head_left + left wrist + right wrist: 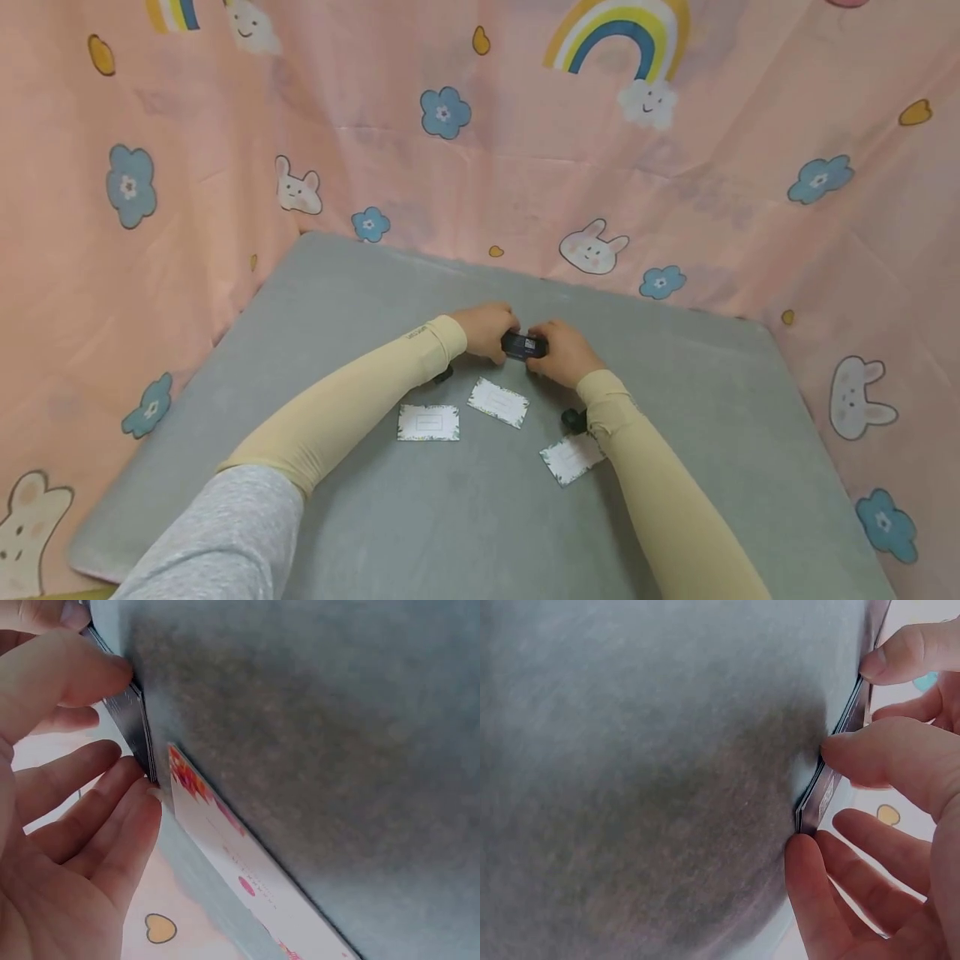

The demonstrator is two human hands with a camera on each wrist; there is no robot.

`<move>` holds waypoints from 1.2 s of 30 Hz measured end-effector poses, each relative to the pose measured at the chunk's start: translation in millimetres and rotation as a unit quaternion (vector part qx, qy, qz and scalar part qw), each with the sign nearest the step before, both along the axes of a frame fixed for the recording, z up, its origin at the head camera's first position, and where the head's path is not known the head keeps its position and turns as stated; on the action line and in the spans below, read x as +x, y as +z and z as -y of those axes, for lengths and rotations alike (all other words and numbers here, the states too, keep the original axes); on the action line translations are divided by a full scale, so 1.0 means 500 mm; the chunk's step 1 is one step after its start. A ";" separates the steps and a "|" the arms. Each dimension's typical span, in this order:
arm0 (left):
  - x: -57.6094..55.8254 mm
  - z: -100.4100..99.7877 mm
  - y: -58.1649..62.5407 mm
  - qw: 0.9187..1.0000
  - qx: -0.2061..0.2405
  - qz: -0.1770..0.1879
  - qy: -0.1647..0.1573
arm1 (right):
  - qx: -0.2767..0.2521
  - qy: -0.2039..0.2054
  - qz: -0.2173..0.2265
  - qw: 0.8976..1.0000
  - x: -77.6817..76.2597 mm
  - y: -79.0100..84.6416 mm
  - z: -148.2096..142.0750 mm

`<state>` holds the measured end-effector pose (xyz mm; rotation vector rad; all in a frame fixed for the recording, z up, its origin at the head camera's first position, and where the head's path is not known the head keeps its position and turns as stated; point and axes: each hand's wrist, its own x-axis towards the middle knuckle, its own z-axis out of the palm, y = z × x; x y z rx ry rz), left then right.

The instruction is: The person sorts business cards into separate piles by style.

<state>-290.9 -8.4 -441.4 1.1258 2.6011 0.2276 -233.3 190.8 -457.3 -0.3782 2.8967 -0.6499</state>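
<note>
A small stack of thin black cards [523, 345] with angled corners and a white code square lies low over the grey table, between both hands. My left hand [486, 327] holds its left end, the thumb on the near side and the fingertips at the edge in the left wrist view, where the dark cards [133, 727] stand edge-on. On the right end, my right hand [564, 354] pinches the stack between thumb and fingers; the right wrist view shows the layered edges of the cards [817, 796]. Close by in the left wrist view lies a white card [232, 859] with red-orange floral print.
Nearer the body, three white cards with leafy borders lie apart: a left card [427, 422], a middle card [498, 402] and a right card [572, 458], partly under the right forearm. Behind the grey table [360, 292] hangs a pink patterned cloth [510, 192].
</note>
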 end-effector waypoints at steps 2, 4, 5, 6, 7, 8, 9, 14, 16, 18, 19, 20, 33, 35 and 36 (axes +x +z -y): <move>-0.004 -0.002 -0.002 1.000 -0.004 0.000 0.001 | 0.002 0.003 0.001 1.000 -0.002 0.000 -0.001; -0.008 -0.002 -0.005 1.000 -0.005 -0.001 0.001 | 0.005 0.006 0.001 1.000 -0.003 0.000 -0.001; -0.008 -0.002 -0.005 1.000 -0.004 -0.002 0.000 | 0.005 0.007 -0.001 1.000 -0.004 0.000 -0.001; -0.008 -0.002 -0.005 1.000 -0.003 -0.003 0.000 | 0.004 0.008 -0.002 1.000 -0.004 0.000 -0.002; -0.007 -0.002 -0.005 1.000 -0.001 -0.004 -0.001 | 0.005 0.009 -0.004 1.000 -0.003 0.000 -0.002; -0.006 -0.001 -0.005 1.000 0.001 -0.005 -0.002 | 0.003 0.010 -0.007 1.000 -0.001 0.000 -0.002; -0.005 -0.001 -0.004 1.000 0.003 -0.006 -0.004 | 0.002 0.012 -0.010 1.000 0.000 0.000 -0.002; 0.003 0.001 -0.002 1.000 0.013 -0.007 -0.013 | -0.010 0.011 -0.017 1.000 0.010 0.000 -0.006; 0.006 0.004 -0.002 1.000 0.020 -0.010 -0.015 | -0.016 0.007 -0.020 1.000 0.016 0.001 -0.007; 0.012 0.012 -0.004 0.999 0.030 -0.020 -0.018 | -0.017 0.006 -0.030 0.999 0.024 0.001 -0.008; 0.017 0.019 -0.004 0.999 0.035 -0.023 -0.019 | -0.013 0.008 -0.038 0.999 0.030 0.002 -0.007; 0.025 0.029 -0.001 0.999 0.042 -0.021 -0.018 | -0.009 0.011 -0.044 0.999 0.038 0.003 -0.006; 0.215 0.249 0.035 0.996 0.042 0.039 0.061 | 0.025 0.158 -0.101 0.982 0.189 0.015 0.166; 0.244 0.269 0.030 0.996 0.039 0.037 0.074 | 0.024 0.174 -0.098 0.979 0.203 0.012 0.194; 0.258 0.276 0.028 0.995 0.039 0.036 0.080 | 0.022 0.181 -0.101 0.978 0.209 0.011 0.207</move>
